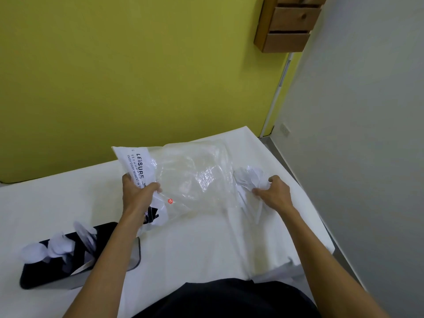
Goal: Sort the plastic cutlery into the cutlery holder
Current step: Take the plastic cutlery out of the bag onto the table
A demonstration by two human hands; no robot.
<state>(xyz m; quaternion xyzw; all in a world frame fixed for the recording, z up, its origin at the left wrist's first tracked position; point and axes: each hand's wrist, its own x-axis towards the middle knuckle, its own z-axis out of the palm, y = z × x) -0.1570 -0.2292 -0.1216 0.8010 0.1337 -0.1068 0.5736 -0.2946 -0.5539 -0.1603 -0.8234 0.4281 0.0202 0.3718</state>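
Head camera looks down on both hands. The left hand (137, 196) is curled round the printed white end of a clear plastic bag (195, 177), thumb on top. The right hand (274, 192) grips a bundle of white plastic cutlery (249, 177) just beside the bag's right edge, handles pointing toward the person. The bag is held above the white table (195, 244). At lower left, partly behind the left forearm, stands the black cutlery holder (46, 276) with sorted white pieces (59, 245) sticking out. A wooden drawer unit (289, 24) hangs on the wall.
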